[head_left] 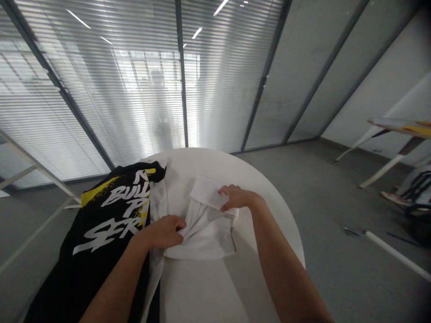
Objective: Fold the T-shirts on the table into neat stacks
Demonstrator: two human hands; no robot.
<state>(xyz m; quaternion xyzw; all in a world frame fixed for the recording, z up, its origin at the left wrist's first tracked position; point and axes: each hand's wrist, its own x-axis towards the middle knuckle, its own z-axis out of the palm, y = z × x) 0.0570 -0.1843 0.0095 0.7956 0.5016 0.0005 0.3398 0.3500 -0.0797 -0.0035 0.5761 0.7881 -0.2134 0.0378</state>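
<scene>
Our fingers rest on white cloth [210, 235].
Our right hand [235, 197] spreads thumb and forefinger over its far fold; our left hand [166, 231] touches its creased side, pinching or not we can't tell. Beneath, a round table [202, 162]; leftward, a black garment [97, 255].

left hand [164, 231], right hand [237, 198] — on white cloth [208, 237]

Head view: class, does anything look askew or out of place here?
Yes: the black garment seems to droop past the left side of the white table, so it looks askew. The white cloth is creased too, but nothing looks spilled or damaged.
</scene>
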